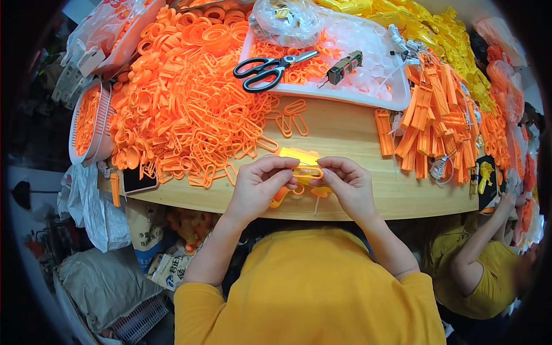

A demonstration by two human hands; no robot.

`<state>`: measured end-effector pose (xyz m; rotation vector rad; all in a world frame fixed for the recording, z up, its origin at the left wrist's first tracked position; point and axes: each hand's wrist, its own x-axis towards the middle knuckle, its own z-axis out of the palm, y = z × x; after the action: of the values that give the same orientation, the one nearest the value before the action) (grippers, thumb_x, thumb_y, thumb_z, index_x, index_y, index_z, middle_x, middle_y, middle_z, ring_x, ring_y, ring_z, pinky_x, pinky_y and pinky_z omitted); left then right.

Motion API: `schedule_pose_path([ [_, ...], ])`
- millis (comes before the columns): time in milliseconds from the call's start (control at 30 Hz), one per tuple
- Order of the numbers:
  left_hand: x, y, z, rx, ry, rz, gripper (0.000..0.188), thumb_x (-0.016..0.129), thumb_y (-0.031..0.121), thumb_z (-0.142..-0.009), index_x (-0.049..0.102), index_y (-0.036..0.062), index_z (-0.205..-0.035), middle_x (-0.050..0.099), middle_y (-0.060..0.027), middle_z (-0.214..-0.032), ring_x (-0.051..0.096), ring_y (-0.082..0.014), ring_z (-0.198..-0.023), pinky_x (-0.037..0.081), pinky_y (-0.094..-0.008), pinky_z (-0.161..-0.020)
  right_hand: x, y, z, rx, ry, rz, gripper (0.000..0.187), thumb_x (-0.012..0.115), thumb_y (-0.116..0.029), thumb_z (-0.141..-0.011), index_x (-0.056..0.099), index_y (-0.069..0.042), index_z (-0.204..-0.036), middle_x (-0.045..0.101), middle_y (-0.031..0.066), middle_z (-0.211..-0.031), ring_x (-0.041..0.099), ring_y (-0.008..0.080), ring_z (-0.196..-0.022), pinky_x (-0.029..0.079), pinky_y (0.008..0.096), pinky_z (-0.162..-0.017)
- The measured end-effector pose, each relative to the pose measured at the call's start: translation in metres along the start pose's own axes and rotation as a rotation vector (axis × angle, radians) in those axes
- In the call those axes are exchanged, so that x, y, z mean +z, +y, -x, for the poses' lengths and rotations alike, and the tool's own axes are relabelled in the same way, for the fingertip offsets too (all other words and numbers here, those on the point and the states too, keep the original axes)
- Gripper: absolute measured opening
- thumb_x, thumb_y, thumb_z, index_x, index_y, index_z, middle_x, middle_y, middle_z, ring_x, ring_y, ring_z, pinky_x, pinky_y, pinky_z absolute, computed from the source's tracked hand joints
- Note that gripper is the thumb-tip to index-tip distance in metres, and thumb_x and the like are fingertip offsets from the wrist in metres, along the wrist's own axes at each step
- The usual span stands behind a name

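Observation:
My left hand (260, 185) and my right hand (349, 185) meet over the near edge of the table, fingers pinched. Between their fingertips is a small oblong orange plastic ring (307, 172), one end in each hand. Just beyond it on the table lies a yellow and orange plastic part (296, 154), partly hidden by the ring and fingers. Another orange piece (279, 198) shows below my left fingers. A few loose orange oblong loops (293, 118) lie farther off, near a big heap of orange loops and caps (201, 98).
Black-handled scissors (270, 70) rest across a white tray (397, 99) of translucent pieces. Orange long parts (425, 115) are stacked at right, with yellow parts (448, 40) behind. A phone (141, 179) lies at the left edge. Another person (480, 270) sits at right.

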<state>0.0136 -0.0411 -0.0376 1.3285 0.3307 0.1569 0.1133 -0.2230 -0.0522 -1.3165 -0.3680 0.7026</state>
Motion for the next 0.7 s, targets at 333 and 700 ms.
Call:
schedule_pose_path([
  [333, -0.0021, -0.0029, 0.0007, -0.034, 0.033, 0.053, 0.02, 0.059, 0.0, -0.093, 0.065, -0.0045, -0.112, 0.069, -0.0112, -0.101, 0.069, -0.0151, -0.084, 0.058, -0.0271, -0.077, 0.0019, -0.001, 0.001, 0.008, -0.023, -0.059, 0.023, 0.057, -0.003, -0.096, 0.06, 0.006, -0.116, 0.068, 0.0127, -0.103, 0.07, 0.0189, -0.089, 0.057, 0.0273, -0.078],
  [700, 0.0002, -0.0003, 0.0013, -0.063, 0.023, 0.057, 0.02, 0.059, -0.002, -0.092, 0.066, -0.0036, -0.111, 0.069, -0.0106, -0.099, 0.068, -0.0145, -0.083, 0.058, -0.027, -0.076, 0.0031, -0.0045, 0.0009, 0.051, -0.067, -0.027, 0.023, 0.055, -0.003, -0.097, 0.058, 0.005, -0.118, 0.066, 0.015, -0.11, 0.07, 0.0224, -0.092, 0.058, 0.0325, -0.083],
])
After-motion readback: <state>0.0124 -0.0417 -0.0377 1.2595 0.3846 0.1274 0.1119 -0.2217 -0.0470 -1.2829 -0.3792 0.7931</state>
